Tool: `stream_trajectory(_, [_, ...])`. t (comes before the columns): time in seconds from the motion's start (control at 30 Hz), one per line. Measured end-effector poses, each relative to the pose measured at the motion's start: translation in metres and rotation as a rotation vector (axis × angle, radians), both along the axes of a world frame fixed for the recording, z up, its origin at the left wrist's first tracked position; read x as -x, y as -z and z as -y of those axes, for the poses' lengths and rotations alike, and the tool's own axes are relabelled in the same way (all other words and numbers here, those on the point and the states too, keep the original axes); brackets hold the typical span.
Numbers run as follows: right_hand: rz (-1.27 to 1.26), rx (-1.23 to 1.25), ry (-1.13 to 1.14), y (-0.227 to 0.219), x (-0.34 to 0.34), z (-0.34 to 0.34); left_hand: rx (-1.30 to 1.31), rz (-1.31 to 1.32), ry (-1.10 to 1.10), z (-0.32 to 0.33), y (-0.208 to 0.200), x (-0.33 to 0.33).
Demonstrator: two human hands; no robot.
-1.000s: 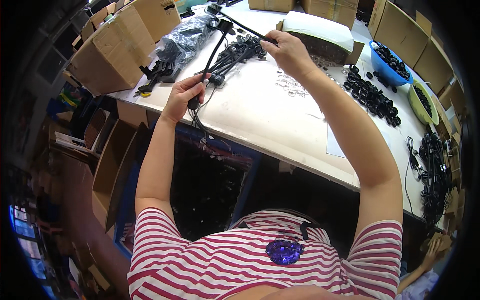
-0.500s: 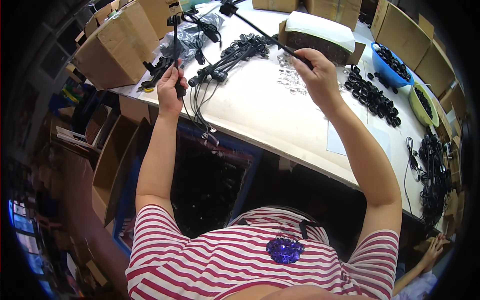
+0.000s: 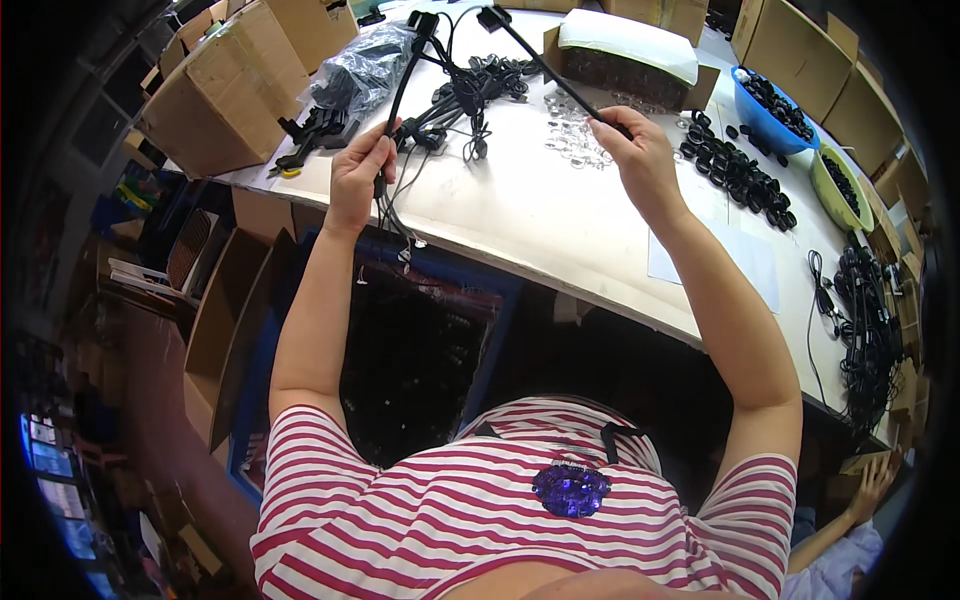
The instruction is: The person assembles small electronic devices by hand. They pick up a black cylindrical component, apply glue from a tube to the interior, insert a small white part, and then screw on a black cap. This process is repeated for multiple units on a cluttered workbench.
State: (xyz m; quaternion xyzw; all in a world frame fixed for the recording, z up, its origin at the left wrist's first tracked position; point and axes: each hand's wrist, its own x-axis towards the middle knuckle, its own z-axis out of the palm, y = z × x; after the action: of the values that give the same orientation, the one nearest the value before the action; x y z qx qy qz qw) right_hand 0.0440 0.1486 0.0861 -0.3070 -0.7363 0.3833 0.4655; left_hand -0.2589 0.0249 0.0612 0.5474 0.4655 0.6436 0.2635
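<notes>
My left hand (image 3: 360, 178) is closed round the lower end of a thin black rod (image 3: 403, 88), which leans to the right and carries a small block-like black head. Farther right, my right hand (image 3: 645, 158) grips the near end of a second black rod (image 3: 548, 68) slanting up and left to a similar head. The two heads are close to each other over the far part of the table. Between my hands lies a heap of black rods and cables (image 3: 500, 75). Thin cable ends (image 3: 404, 256) hang past the table edge below my left hand.
On the white table (image 3: 520, 205) lie clear discs (image 3: 575, 145), black rings (image 3: 735, 178) and coiled cables (image 3: 865, 330). A blue bowl (image 3: 752, 117) and a green bowl (image 3: 832, 203) hold black parts. Cardboard boxes (image 3: 225, 95) stand around. Another person's hand (image 3: 873, 488) shows lower right.
The left rod has gone from upright to leaning right, bringing its head nearer the other one. My left hand has shifted slightly right; the right rod's head has moved right and slightly down.
</notes>
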Motion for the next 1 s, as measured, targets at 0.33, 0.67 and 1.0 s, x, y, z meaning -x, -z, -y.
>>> stream_trajectory(0.33, [0.317, -0.334, 0.065, 0.029, -0.037, 0.078, 0.061, 0.298, -0.115, 0.0, 0.024, -0.002])
stream_trajectory(0.67, [0.107, 0.189, -0.075, 0.051, -0.057, 0.085, 0.009, 0.06, -0.066, 0.013, 0.018, -0.025])
stream_trajectory(1.0, [-0.157, 0.427, -0.175, 0.003, -0.033, 0.071, 0.197, 0.034, -0.148, 0.005, 0.041, -0.019])
